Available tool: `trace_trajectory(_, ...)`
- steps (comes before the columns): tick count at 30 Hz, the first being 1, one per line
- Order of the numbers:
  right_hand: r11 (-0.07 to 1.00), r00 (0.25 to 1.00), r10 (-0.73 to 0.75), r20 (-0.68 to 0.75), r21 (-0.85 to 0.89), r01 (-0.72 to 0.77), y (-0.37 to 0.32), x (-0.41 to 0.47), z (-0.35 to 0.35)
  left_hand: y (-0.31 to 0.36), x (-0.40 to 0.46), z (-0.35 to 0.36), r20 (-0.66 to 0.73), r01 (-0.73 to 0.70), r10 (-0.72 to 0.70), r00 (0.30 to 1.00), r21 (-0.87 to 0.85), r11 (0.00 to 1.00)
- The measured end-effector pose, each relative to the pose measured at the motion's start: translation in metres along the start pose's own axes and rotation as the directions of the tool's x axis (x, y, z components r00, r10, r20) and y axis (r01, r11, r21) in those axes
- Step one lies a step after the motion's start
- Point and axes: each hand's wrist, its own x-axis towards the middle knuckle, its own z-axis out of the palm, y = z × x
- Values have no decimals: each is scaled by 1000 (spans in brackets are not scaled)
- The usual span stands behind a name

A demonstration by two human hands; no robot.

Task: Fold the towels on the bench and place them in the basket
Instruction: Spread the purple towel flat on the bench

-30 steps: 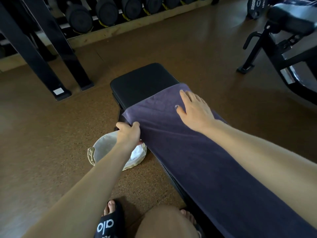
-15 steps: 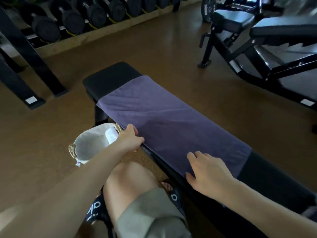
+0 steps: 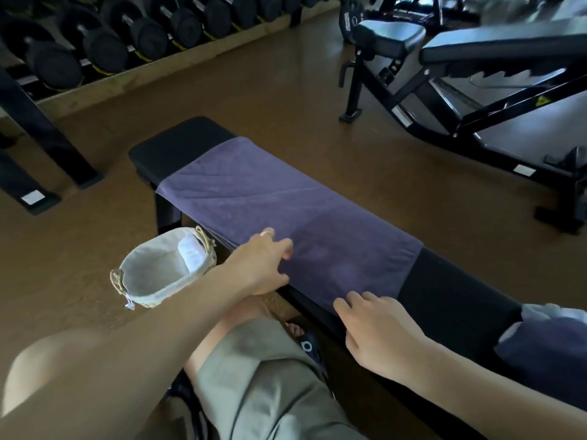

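**Both hands come to the near hem of the purple towel**

Now that the right hand (image 3: 378,331) has left the far part of the purple towel (image 3: 286,211) and dropped to its near edge, both hands sit along the same hem; the smoothing looks finished and, by my judgement, the first fold is about to start. Lying flat along the black bench (image 3: 460,300), the towel leaves the pad bare at both ends; a second bundle of purple cloth (image 3: 546,338) sits at the bench's near right end. On the floor just left of the bench stands the lined basket (image 3: 149,281), with a white roll (image 3: 190,254) already inside. Curled over the bench's near edge, the left hand (image 3: 263,265) pinches the towel's hem with thumb below; the right hand's fingers bend over the hem close to the corner, though whether they actually clamp the cloth I cannot tell.
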Motion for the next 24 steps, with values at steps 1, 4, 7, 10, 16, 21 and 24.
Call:
trace_trajectory(1, 1000, 1000, -4, 3, 0, 4, 0, -3, 1, 8, -1, 1, 25, -84, 84, 996, 18, 996)
trace_trajectory(4, 1000, 1000, -7, -22, 10, 7, 1, -10, 4, 38, -6, 8, 126, -280, 273, 954, 35, 959)
trace_trajectory(7, 999, 1000, -14, 12, 37, 13, 2, -10, 4, 61, -10, 21, 178, -412, 385, 906, 152, 899)
trace_trajectory(10, 998, 999, -23, 35, 53, 21, 5, -11, 1, 67, -11, 29, 167, -481, 451, 877, 261, 837)
trace_trajectory(16, 951, 993, -20, 116, 309, -17, -3, -18, -2, 57, -18, 33, 234, -573, 523, 819, 325, 752)
trace_trajectory(21, 925, 992, 3, 126, 377, -51, -7, -17, -2, 46, -20, 21, 245, -480, 430, 869, 207, 853)
trace_trajectory(24, 909, 996, 88, 32, 407, -94, 10, -5, -10, 29, -13, 11, 114, -332, 321, 940, 99, 938)
